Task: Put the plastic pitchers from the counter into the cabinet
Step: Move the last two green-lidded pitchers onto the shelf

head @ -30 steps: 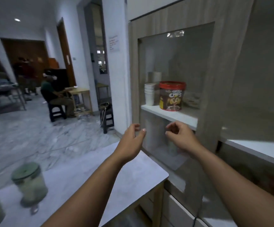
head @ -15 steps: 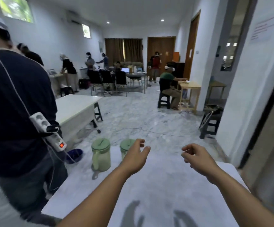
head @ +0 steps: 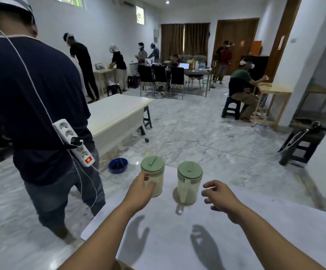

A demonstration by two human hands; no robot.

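Observation:
Two translucent plastic pitchers with pale green lids stand side by side at the far edge of the white counter. My left hand is up against the near side of the left pitcher, thumb and fingers apart around its lower body; I cannot tell whether they touch it. The right pitcher has its handle turned toward me. My right hand hovers just to the right of it, fingers loosely curled and holding nothing. The cabinet is out of view.
A person in a dark shirt stands close at the counter's left, with a white power strip hanging at the hip. A blue bowl lies on the marble floor beyond. A white table and a black stool stand farther off.
My view swung left from the cabinet shelf to the counter. Both hands moved forward to the two pitchers, the left one reaching the left pitcher.

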